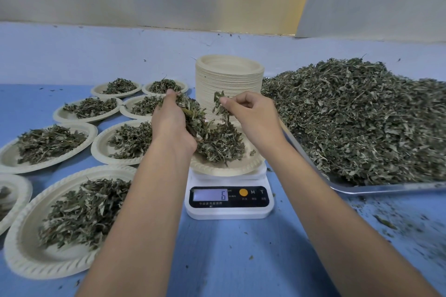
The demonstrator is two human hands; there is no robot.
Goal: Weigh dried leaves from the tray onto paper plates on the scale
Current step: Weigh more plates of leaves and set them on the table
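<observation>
A white digital scale (pixel 229 202) stands in the middle of the blue table, its display showing 6. On it sits a paper plate (pixel 226 169) holding a small heap of dried leaves (pixel 220 143). My left hand (pixel 172 125) grips a handful of leaves over the plate's left side. My right hand (pixel 251 116) pinches a few leaves above the plate. A metal tray (pixel 386 187) at the right carries a big pile of dried leaves (pixel 357 116).
A tall stack of paper plates (pixel 228 79) stands behind the scale. Several filled plates cover the left of the table, such as one plate (pixel 21 248) at front left and another plate (pixel 9 159) further back. Leaf crumbs litter the table at right.
</observation>
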